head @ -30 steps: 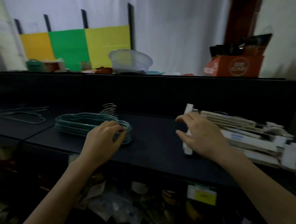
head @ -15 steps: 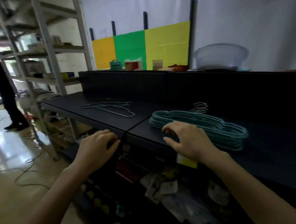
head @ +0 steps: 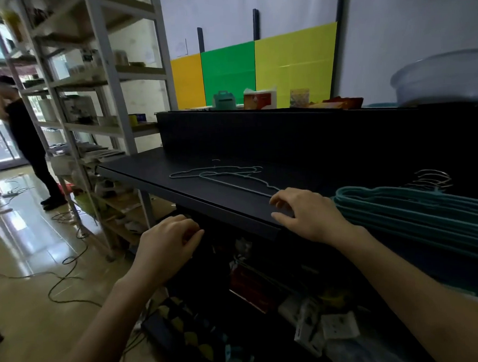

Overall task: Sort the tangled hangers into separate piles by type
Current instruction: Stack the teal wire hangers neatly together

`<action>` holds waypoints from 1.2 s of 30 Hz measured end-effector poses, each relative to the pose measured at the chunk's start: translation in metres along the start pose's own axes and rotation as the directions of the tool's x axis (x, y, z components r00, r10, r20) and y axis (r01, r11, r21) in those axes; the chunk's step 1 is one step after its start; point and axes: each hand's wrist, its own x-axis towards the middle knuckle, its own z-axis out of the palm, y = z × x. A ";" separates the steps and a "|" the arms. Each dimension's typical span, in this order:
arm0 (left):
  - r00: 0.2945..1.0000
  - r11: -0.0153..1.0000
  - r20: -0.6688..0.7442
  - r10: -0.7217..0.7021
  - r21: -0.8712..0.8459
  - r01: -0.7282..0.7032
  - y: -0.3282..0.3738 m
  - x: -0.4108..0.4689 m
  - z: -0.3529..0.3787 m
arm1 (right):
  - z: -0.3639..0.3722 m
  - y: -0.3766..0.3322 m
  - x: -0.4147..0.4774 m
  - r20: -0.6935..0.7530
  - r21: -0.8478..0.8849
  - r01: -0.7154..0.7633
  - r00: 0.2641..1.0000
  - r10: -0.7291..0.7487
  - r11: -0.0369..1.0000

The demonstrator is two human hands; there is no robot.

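Two thin grey-blue wire hangers (head: pixel 218 173) lie overlapping on the black table (head: pixel 159 168), left of centre. A stack of thicker teal hangers (head: pixel 416 213) with metal hooks lies at the right. My right hand (head: pixel 306 216) rests at the table's front edge, fingers bent, fingertips right beside the near end of the thin wire hangers and just left of the teal stack. My left hand (head: pixel 166 241) hovers below and in front of the table's edge, fingers loosely curled, holding nothing.
A white shelving unit (head: pixel 111 85) stands left of the table, and a person (head: pixel 28 142) stands beyond it. Cables (head: pixel 62 273) trail over the floor. Boxes and bags fill the space under the table. A clear bowl (head: pixel 443 78) sits on the raised back ledge.
The view has swung left; the white hangers have left the frame. Both hands moved left, the right hand from the teal stack to the table edge by the thin wire hangers.
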 end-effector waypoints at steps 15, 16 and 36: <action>0.994 0.997 0.080 0.073 -0.028 -0.071 -0.153 0.167 0.083 | 0.061 0.014 0.177 0.096 -0.180 -0.185 0.974 0.204 0.966; 0.993 0.997 0.089 0.080 -0.028 -0.077 -0.161 0.174 0.088 | 0.064 0.015 0.182 0.107 -0.188 -0.203 0.968 0.225 0.961; 0.844 0.945 0.440 0.306 -0.249 -0.213 -0.231 0.301 0.173 | 0.105 0.011 0.209 0.235 -0.213 -0.517 0.796 0.558 0.829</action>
